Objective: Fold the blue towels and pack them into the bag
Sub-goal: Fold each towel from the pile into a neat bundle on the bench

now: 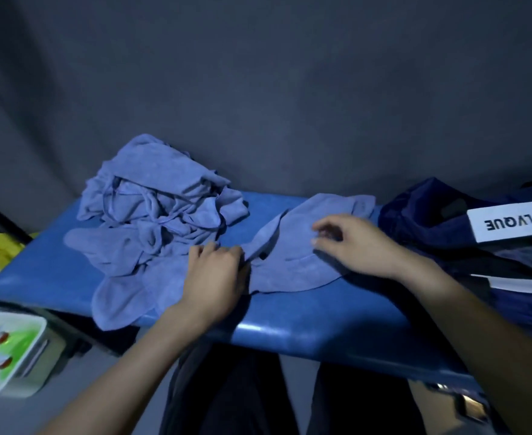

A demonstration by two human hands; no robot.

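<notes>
While a crumpled pile of blue towels (154,215) sits at the blue table's (305,321) left end, one towel (293,246) lies partly folded at centre. Left hand (217,271) pinches that towel's left edge; right hand (352,243) rests on it, fingers loosely curled, grip unclear. Dark blue bag (453,227), labelled LVQUE, lies at right, touching the towel's far corner.

— What lies on the desk (290,328)?
— A heap of towels (161,211) at the left, one spread towel (293,259) in the middle, the bag (465,227) at the right end.
— And the hands?
— Both on the spread towel: left hand (217,271) at its left edge, right hand (355,243) on top.
— Off the desk?
— A tray (10,350) lower left.
</notes>
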